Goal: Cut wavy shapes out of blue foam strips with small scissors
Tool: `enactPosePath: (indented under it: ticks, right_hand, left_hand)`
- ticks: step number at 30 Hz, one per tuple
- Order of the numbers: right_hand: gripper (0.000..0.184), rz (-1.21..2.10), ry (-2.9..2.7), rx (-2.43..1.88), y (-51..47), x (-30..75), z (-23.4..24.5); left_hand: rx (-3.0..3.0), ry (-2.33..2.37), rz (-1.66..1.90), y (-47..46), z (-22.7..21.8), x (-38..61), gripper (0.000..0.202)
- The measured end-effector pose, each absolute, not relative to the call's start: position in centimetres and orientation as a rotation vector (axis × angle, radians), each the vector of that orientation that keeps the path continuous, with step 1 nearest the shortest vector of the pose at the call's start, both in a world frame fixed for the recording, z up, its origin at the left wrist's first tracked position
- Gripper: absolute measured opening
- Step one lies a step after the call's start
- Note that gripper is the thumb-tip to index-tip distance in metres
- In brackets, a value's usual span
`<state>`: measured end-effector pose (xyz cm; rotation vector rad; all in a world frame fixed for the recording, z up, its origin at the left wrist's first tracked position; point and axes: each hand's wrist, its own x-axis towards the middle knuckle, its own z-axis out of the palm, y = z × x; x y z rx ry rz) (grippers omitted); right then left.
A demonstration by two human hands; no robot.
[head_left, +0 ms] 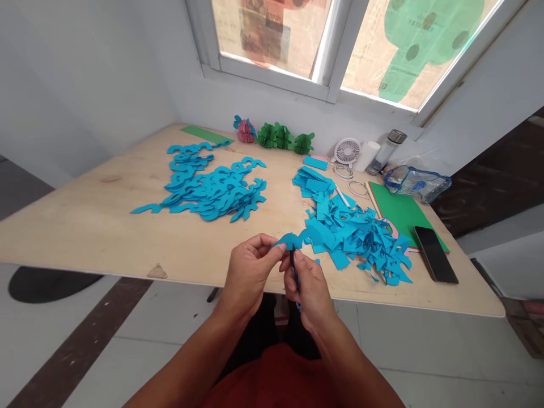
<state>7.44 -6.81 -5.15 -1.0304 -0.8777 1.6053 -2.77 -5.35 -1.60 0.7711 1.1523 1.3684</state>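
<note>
Between thumb and fingers, my left hand (251, 267) pinches a small piece of blue paper (290, 240) just above the table's front edge. My right hand (312, 283) is closed round a pair of scissors (294, 273), whose blades point up and meet the paper's lower edge. The scissors' handles are mostly hidden by my fingers. Right behind the held piece, blue paper scraps (361, 232) lie in a loose heap. Wavy blue paper cutouts (212, 190) form a pile on the left part of the table.
Along the wall stand folded green paper shapes (283, 136), a pink one (245, 130), a small fan (347, 151) and a bottle (386, 152). A clear pouch (416, 182), green sheets (399, 209) and a phone (435, 255) lie on the wooden table's (106, 226) right side.
</note>
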Motion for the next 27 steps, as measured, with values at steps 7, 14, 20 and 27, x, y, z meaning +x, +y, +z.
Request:
enactPosePath:
  ticks: [7,14,20,27]
  right_hand:
    - [0.042,1.605,-0.876,-1.028,-6.91,7.44,-5.05]
    - [0.039,1.611,-0.879,-1.018,-7.01,7.43,-5.04]
    - [0.039,1.606,-0.885,-1.018,-7.04,7.40,-4.97]
    - [0.039,1.631,-0.890,-1.021,-7.26,7.64,-4.71]
  left_hand:
    - [0.759,1.153,1.360,-5.42,-1.61,-2.81,0.014]
    - [0.768,1.117,1.356,-5.50,-1.83,-2.92,0.014]
    - [0.740,1.111,1.353,-5.47,-2.08,-3.09,0.015]
    - [0.704,1.082,1.326,-5.51,-2.05,-3.49,0.016]
